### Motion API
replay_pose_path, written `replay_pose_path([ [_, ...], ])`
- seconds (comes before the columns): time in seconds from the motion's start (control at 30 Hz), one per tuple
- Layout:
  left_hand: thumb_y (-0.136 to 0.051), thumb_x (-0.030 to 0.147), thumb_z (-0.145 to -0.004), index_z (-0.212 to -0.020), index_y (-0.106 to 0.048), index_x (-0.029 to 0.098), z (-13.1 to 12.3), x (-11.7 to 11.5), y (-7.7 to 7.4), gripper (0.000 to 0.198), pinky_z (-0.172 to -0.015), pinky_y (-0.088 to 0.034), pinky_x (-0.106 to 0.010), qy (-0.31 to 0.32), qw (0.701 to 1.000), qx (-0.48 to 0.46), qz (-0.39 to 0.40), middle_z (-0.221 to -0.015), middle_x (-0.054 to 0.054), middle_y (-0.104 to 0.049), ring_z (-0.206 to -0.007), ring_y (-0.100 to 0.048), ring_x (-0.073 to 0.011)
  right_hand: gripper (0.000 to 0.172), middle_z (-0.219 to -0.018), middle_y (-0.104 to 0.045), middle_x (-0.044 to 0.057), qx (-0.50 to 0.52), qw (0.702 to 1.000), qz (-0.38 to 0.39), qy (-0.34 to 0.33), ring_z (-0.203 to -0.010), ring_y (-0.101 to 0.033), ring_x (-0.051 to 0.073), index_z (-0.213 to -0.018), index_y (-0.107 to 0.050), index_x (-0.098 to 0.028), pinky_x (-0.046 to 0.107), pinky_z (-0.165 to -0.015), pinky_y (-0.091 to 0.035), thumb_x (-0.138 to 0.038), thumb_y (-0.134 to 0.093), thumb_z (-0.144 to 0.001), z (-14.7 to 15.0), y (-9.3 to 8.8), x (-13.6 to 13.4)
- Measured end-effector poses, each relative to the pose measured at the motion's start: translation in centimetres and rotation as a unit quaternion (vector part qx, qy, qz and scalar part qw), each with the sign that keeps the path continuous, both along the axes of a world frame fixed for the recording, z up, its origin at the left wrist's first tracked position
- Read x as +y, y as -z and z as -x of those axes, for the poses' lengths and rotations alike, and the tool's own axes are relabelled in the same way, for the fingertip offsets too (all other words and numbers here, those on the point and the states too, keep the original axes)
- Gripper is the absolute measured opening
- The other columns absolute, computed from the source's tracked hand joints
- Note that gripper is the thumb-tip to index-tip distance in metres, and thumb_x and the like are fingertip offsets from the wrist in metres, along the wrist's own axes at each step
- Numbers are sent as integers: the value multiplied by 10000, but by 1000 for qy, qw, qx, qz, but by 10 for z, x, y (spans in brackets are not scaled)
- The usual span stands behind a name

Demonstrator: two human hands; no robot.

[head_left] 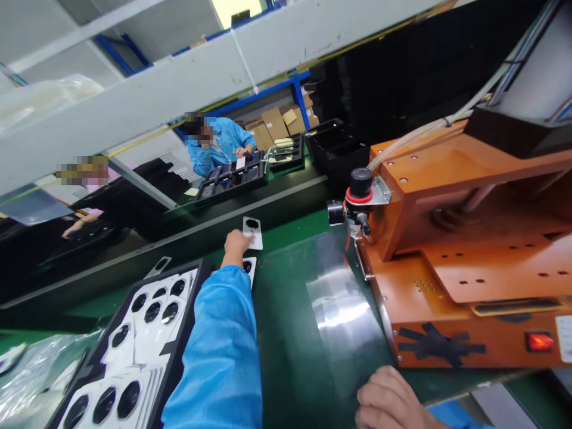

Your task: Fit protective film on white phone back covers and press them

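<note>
My left hand [236, 243], in a blue sleeve, reaches far forward and has its fingers on the edge of a white plate with a black round opening [255, 239]. Just behind the wrist, a second white plate [251, 269] lies partly hidden by the arm. To the left of my forearm, a black tray [181, 351] holds several stacked white plates [152, 351] with black ovals. My right hand [388, 398] rests near the bench's front edge beside the orange machine, its fingers curled together; whether anything is under them is hidden.
An orange press machine [447, 286] with a black regulator knob [361, 182] fills the right. A clear sheet [335, 298] covers the green bench. Across a low rail [179, 241], a person in blue [227, 140] sits by black trays [232, 179]. Plastic bags [40, 369] lie at the left.
</note>
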State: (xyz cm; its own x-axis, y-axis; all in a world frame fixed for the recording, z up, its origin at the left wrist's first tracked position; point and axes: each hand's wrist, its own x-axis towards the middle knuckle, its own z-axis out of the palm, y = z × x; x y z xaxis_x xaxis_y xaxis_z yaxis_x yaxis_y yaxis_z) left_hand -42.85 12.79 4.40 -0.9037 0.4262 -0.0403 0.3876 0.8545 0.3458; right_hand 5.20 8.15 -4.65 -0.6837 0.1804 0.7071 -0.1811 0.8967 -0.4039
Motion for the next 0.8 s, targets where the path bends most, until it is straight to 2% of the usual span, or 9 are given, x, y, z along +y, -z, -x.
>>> replay_pose_path([
  [0.13, -461, 276, -1027, -1449, -461, 154, -61, -21, -11, 439, -1056, -488, -465, 69, 993, 46, -88, -1351, -151, -618, -1240, -600, -269, 180, -898, -654, 54, 24, 998, 61, 8, -844, -607, 185, -950, -621, -194, 355, -773, -525, -77, -566, -824, -1, 7, -5],
  [0.23, -413, 211, -1008, -1553, -322, 239, -133, -78, -4, 554, -1098, -452, -366, 139, 976, 62, -156, -1506, -89, -529, -1333, -546, -224, 174, -909, -642, 52, 32, 995, 91, 6, -850, -591, 188, -952, -613, -199, 360, -760, -512, -94, -606, -814, -1, 11, -6],
  [0.3, -434, 246, -986, -1434, -513, 246, -185, -130, 10, 454, -1100, -452, -374, 174, 953, 29, -245, -1482, -65, -560, -1335, -545, -243, 194, -923, -651, 51, 29, 995, 99, -11, -853, -586, 184, -970, -615, -200, 353, -759, -507, -83, -623, -816, 0, 10, -5],
  [0.37, -448, 276, -977, -1342, -603, 266, -234, -179, 31, 397, -1002, -513, -358, 129, 959, -34, -251, -1366, -51, -646, -1212, -626, -237, 205, -938, -651, 51, 24, 991, 129, -26, -866, -586, 182, -988, -616, -203, 349, -772, -505, -71, -623, -831, 4, 2, -6],
  [0.5, -431, 349, -1014, -1444, -507, 233, -311, -230, 69, 453, -866, -561, -334, 79, 956, -140, -245, -1348, -106, -649, -1102, -677, -232, 107, -978, -625, 53, -16, 959, 283, 2, -940, -597, 188, -946, -612, -223, 358, -844, -502, -127, -590, -907, 26, -24, -6],
  [0.6, -469, 398, -1014, -1579, -300, 215, -339, -234, 80, 618, -768, -562, -327, 114, 967, -118, -193, -1247, -134, -682, -999, -696, -233, 90, -1013, -624, 50, -78, 928, 365, 13, -994, -599, 190, -886, -621, -227, 358, -896, -491, -191, -569, -950, 59, -39, 0],
  [0.67, -532, 451, -983, -1604, -234, 169, -343, -236, 81, 744, -736, -547, -349, 106, 984, -11, -145, -1119, -140, -695, -926, -684, -250, 98, -1025, -625, 48, -119, 923, 365, 13, -1023, -594, 192, -853, -636, -219, 364, -936, -474, -195, -589, -937, 83, -42, 6],
  [0.73, -613, 500, -930, -1571, -322, 135, -342, -242, 82, 793, -793, -531, -396, 126, 980, 103, -111, -1096, -161, -680, -957, -662, -285, 102, -1020, -628, 46, -159, 928, 337, 20, -1044, -584, 199, -825, -652, -211, 378, -973, -448, -173, -609, -910, 104, -41, 13],
  [0.8, -669, 509, -891, -1483, -469, 150, -340, -248, 85, 721, -929, -488, -466, 201, 961, 162, -100, -1241, -203, -651, -1142, -619, -348, 103, -1019, -633, 47, -197, 931, 306, 34, -1051, -576, 209, -813, -666, -206, 391, -980, -428, -154, -620, -890, 118, -39, 17],
])
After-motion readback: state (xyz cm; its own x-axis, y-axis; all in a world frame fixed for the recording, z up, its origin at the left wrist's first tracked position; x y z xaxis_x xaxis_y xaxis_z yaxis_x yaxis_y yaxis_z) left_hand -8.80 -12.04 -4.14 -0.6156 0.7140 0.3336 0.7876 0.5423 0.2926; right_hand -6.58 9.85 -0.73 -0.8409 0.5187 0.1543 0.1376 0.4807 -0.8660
